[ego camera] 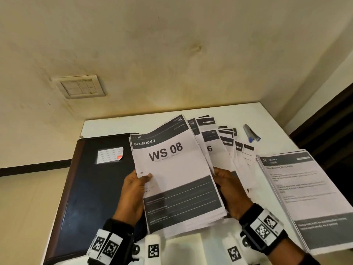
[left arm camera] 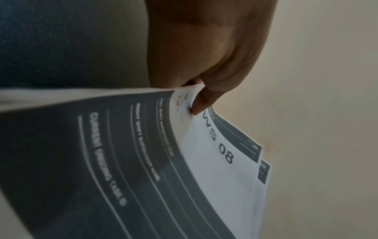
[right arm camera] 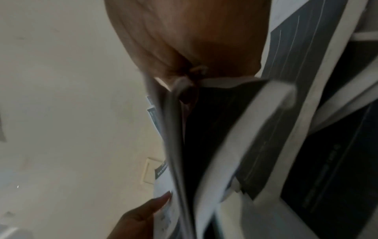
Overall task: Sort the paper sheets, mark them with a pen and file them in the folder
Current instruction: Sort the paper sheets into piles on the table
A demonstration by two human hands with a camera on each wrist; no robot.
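A fanned stack of printed sheets (ego camera: 177, 169) is held up over the table; its top sheet reads "BEDROOM 3, WS 08" (left arm camera: 223, 155). My left hand (ego camera: 136, 185) pinches the stack's left edge, thumb on the top sheet. The right edge is gripped by my right hand (ego camera: 227, 186), with the fanned sheets (right arm camera: 204, 145) behind its fingers. A dark blue folder (ego camera: 91, 188) with a white label lies shut on the table at the left. A blue-capped pen (ego camera: 251, 133) lies at the far right of the table.
A second pile of sheets (ego camera: 303, 197), topped by "34 KITCHEN", lies on the white table (ego camera: 114, 125) at the right. A cream wall with a switch plate (ego camera: 81, 87) rises behind the table. A pale pad (ego camera: 183, 245) lies near the front edge.
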